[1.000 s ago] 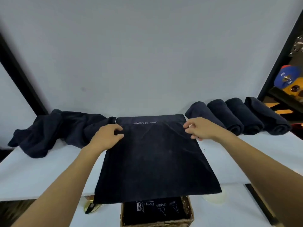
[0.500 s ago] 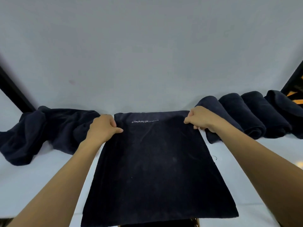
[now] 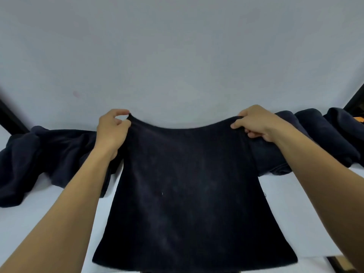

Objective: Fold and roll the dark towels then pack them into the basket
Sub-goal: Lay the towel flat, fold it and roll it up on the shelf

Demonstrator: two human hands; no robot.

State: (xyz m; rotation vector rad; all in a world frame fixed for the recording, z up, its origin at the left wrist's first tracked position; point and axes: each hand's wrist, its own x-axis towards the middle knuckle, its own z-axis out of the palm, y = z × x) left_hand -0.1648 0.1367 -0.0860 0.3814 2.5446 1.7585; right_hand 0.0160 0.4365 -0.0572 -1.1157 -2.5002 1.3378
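The dark towel [image 3: 187,194] lies spread on the white table [image 3: 35,223], its far edge raised and sagging between 2 hands. The left hand [image 3: 112,133] pinches the far left corner between thumb and forefinger; the right hand [image 3: 256,125] grips the far right corner, fingers curled. Crumpled dark towels [image 3: 49,154] lie left, rolled towels [image 3: 319,134] right

Plain pale grey-blue wall [image 3: 177,46] fills upper half, soft even light. Small pinkish mark [image 3: 75,93] on it, lower left. Black diagonal bar [image 3: 7,117] at left edge, another black bar [image 3: 354,99] at right. White desk [image 3: 49,217] below, running back to the wall. Orange bit [image 3: 359,119] far right, too blurred to ID.
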